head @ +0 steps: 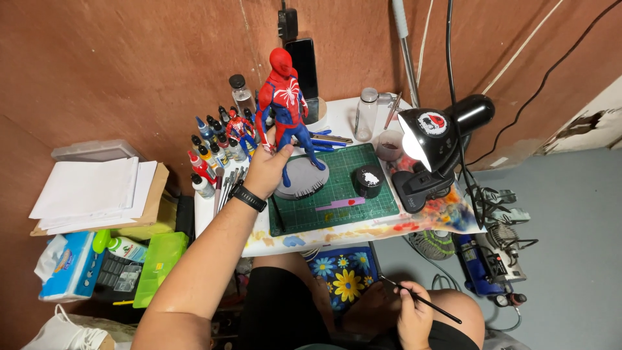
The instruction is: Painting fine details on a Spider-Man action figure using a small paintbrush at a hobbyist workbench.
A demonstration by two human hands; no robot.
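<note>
Green mat (pixel 337 194): figure (pixel 285 104), paint bottles (pixel 210 152), lamp (pixel 434 139) crowd hands.

Red-n-blue figure (pixel 283 107) w/ white spider mark showing, green grid mat (pixel 337 194) lying under, black lamp (pixel 440 139) glowing, blue cloth (pixel 346 272) w/ yellow flowers.

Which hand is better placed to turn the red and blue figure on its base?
Left. The left hand already touches the figure at its legs, while the right hand is down by the knee holding a paintbrush.
</note>
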